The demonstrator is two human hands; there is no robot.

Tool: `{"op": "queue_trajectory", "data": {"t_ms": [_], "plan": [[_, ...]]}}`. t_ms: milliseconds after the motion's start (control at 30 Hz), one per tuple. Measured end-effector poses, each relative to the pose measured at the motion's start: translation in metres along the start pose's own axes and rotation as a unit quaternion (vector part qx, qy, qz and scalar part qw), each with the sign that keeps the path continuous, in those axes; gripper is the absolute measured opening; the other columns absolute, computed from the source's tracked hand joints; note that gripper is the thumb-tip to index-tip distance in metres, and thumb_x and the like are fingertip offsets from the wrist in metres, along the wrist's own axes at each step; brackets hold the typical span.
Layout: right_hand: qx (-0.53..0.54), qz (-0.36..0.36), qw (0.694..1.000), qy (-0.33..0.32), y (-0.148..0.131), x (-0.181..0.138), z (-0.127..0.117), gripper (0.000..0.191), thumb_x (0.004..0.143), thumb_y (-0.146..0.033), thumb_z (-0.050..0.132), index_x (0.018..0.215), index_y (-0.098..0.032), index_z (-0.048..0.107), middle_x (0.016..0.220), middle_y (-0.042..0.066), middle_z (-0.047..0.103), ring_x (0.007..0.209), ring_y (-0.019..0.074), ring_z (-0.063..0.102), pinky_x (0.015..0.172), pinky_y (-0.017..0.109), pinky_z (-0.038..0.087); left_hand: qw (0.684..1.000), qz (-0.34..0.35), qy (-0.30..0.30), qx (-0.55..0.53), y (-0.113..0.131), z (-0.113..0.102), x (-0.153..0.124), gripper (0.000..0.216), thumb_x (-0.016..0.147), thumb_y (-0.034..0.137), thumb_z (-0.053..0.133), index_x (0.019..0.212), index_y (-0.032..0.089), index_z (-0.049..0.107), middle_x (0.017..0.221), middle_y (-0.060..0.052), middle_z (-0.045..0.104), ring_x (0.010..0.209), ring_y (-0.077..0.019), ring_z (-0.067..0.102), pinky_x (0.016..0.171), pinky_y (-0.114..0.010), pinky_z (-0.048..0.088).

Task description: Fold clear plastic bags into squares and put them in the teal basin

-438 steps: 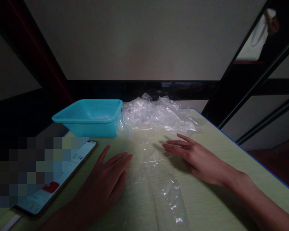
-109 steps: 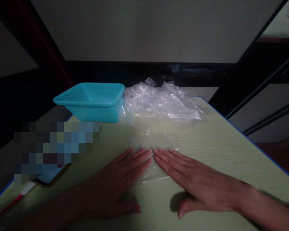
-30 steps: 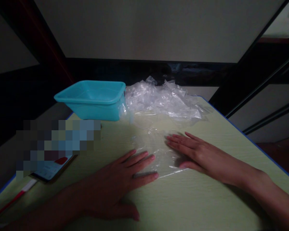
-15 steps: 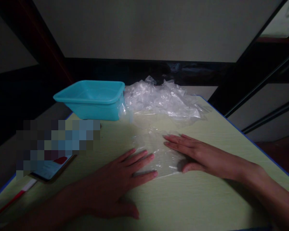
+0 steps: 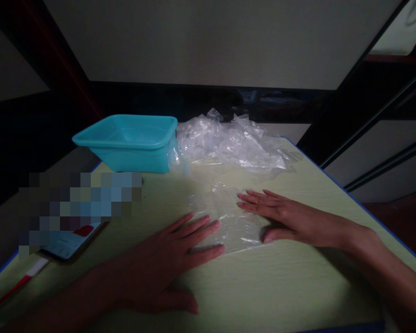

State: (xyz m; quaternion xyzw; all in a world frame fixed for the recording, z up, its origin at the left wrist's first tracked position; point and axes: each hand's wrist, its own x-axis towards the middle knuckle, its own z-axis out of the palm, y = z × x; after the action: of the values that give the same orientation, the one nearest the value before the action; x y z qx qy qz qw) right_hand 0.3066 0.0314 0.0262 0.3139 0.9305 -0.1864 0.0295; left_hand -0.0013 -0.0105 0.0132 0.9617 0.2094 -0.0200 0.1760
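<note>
A clear plastic bag (image 5: pixel 227 224) lies flat on the pale table in front of me, creased and shiny in places. My left hand (image 5: pixel 173 254) rests over its left edge, palm down, with fingers spread and the thumb on the bare tabletop. On the right side of the bag lies my right hand (image 5: pixel 270 212), fingers stretched forward and thumb apart. Both hands are open and grip nothing. Beyond the bag is a crumpled heap of clear plastic bags (image 5: pixel 229 141).
A turquoise plastic basin (image 5: pixel 131 157) stands at the back left, touching the heap. Left of my left hand lies a phone (image 5: pixel 64 245), partly blurred out, with a red and white cable (image 5: pixel 27 277) at its near end. The table (image 5: pixel 270 286) has a blue edge.
The view has shifted slightly, so most things sit a little further left. My right hand's fingers have moved slightly on the bag; my left hand stays spread over it.
</note>
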Motion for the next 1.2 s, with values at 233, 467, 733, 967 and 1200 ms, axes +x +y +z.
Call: {"op": "queue_trajectory", "data": {"t_ms": [233,467,733,967,1200], "plan": [[-0.039,-0.012,0.999,0.033,-0.010,0.001,-0.002,0.075,0.087,-0.056,0.045,0.145,-0.015,0.021,0.152,0.013,0.015,0.139,0.0255,0.012,0.111,0.052,0.013,1.000,-0.002,-0.001,0.004,-0.001,0.000,0.000,0.076,0.084,0.061,0.048,0.145,0.028,0.019,0.154,-0.008,0.005,0.141,-0.0296,0.008,0.113,-0.049,0.008],[-0.024,-0.073,0.997,0.033,-0.025,0.005,0.002,0.080,0.089,-0.059,0.035,0.145,-0.005,0.016,0.151,0.017,0.016,0.140,0.0236,0.012,0.112,0.048,0.017,0.999,-0.021,0.019,0.018,-0.013,-0.001,-0.006,0.076,0.084,0.062,0.048,0.145,0.027,0.020,0.154,-0.010,0.007,0.140,-0.0315,0.010,0.112,-0.052,0.009],[-0.011,-0.106,0.994,-0.005,-0.035,0.007,0.011,0.081,0.089,-0.053,0.044,0.143,0.001,0.015,0.151,0.019,0.009,0.140,0.0228,0.007,0.113,0.041,0.015,0.998,0.024,0.061,0.023,-0.002,-0.002,-0.005,0.086,0.088,0.057,0.046,0.147,0.014,0.000,0.153,-0.014,0.010,0.141,-0.0236,0.009,0.115,-0.039,0.009],[0.030,-0.097,0.994,-0.029,-0.035,0.005,0.016,0.087,0.085,-0.054,0.051,0.144,-0.003,0.013,0.150,0.019,0.009,0.139,0.0263,0.007,0.113,0.044,0.015,1.000,-0.004,0.028,-0.003,0.001,0.000,-0.005,0.078,0.089,0.055,0.042,0.144,0.005,0.017,0.152,-0.015,0.012,0.140,-0.0225,0.012,0.114,-0.034,0.011],[0.032,-0.099,0.994,-0.033,-0.036,0.007,0.014,0.084,0.085,-0.052,0.052,0.145,-0.007,0.015,0.150,0.017,0.008,0.139,0.0258,0.006,0.112,0.045,0.014,1.000,-0.009,0.005,-0.027,0.002,-0.004,-0.002,0.078,0.087,0.055,0.047,0.144,0.007,0.022,0.152,-0.013,0.012,0.140,-0.0245,0.014,0.114,-0.036,0.012]]}}
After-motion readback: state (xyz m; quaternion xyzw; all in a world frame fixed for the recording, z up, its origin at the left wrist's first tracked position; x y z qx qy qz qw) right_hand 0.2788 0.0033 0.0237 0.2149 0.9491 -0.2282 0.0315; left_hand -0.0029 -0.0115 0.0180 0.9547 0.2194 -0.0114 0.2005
